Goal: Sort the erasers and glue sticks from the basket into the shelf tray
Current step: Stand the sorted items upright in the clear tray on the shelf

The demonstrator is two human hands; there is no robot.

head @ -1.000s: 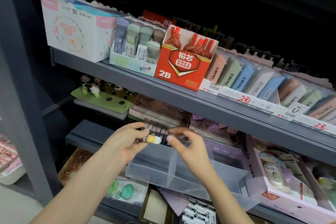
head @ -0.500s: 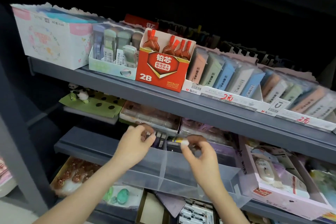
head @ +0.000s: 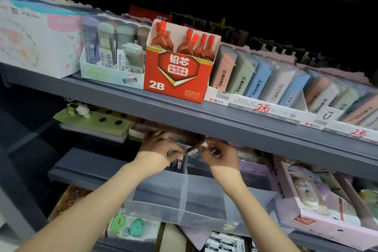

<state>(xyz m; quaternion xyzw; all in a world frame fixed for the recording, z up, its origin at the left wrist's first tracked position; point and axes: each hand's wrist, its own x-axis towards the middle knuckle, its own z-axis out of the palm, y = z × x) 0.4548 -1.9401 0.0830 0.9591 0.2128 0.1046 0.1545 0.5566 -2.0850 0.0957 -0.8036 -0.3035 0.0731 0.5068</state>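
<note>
1. Red 2B box (head: 176, 75): glossy printed cardboard;
2. Shelf (head: 235, 127) under the box: grey, matt, smooth, seemingly metal;
3. Tray (head: 206, 208) below the box: translucent, smooth plastic;
4. Small stick (head: 193, 151) pinched by the right hand (head: 219, 155), below the box: paper label.

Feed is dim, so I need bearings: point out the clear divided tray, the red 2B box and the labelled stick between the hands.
clear divided tray (head: 155, 209): head view, front wall.
red 2B box (head: 176, 71): head view, front face.
labelled stick (head: 193, 151): head view, barcode label.
</note>
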